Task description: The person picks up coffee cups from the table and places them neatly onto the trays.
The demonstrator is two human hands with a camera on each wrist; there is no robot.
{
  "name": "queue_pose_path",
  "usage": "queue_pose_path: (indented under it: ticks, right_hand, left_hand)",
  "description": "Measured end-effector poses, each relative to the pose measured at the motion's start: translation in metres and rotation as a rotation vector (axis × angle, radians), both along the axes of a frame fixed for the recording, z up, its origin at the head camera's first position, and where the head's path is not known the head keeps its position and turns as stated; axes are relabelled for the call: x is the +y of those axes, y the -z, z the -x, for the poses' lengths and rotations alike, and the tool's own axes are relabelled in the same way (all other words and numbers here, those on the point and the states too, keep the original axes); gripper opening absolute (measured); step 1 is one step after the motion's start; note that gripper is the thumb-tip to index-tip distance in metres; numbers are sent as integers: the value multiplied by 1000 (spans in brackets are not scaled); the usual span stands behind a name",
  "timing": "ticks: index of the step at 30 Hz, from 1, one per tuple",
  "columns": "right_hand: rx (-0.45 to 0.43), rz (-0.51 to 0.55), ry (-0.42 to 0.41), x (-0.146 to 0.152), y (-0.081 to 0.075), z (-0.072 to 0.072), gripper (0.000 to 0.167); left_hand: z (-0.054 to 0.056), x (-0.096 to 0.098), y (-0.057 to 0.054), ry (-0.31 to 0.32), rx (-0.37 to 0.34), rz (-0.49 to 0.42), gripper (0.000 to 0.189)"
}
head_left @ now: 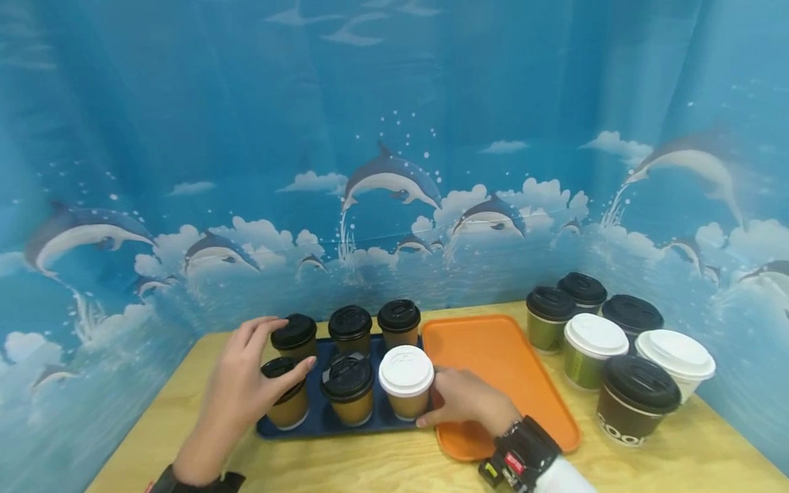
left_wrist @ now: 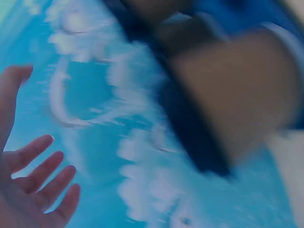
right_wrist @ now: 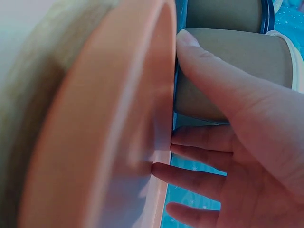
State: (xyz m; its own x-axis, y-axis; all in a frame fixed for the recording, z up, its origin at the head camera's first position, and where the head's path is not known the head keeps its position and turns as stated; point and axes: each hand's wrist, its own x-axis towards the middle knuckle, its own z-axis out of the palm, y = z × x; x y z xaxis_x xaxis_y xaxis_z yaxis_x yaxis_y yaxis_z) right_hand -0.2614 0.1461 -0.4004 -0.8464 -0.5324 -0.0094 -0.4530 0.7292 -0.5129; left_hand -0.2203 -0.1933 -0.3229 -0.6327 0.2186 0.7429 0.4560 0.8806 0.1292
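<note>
On a dark blue tray (head_left: pixel 320 428) stand brown paper cups in two rows. A white-lidded cup (head_left: pixel 407 404) is at the tray's front right corner; the others have black lids. My left hand (head_left: pixel 240 380) is by the left end, fingers and thumb spread around the black-lidded cup (head_left: pixel 290 411) in front. In the left wrist view that hand (left_wrist: pixel 38 185) shows an empty palm, apart from the blurred cup (left_wrist: pixel 242 90). My right hand (head_left: pixel 465 397) is beside the white-lidded cup. Its thumb lies along the cup's side (right_wrist: pixel 213 52), its straight fingers reaching to the trays' edges.
An orange tray (head_left: pixel 493 349) lies right of the blue one, under my right hand. Farther right stands a group of larger cups, among them a green cup with a white lid (head_left: pixel 582 373) and a dark cup (head_left: pixel 629 411). A dolphin-printed curtain (head_left: pixel 394 226) closes off the back.
</note>
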Motion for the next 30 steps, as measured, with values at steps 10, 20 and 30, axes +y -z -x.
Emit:
queue_pose_path:
  ticks: [10,20,30]
  right_hand:
    - [7,-103,64,9,-13,2,86]
    - [373,-206,247,84,-93,-28,71]
    - [730,-199,402,201,-88,-81,61]
  left_hand:
    - [-49,107,3,377,-192,172,18]
    - [-25,190,44,505,-554,484,10]
    - [-20,208,78,469,-532,480,39]
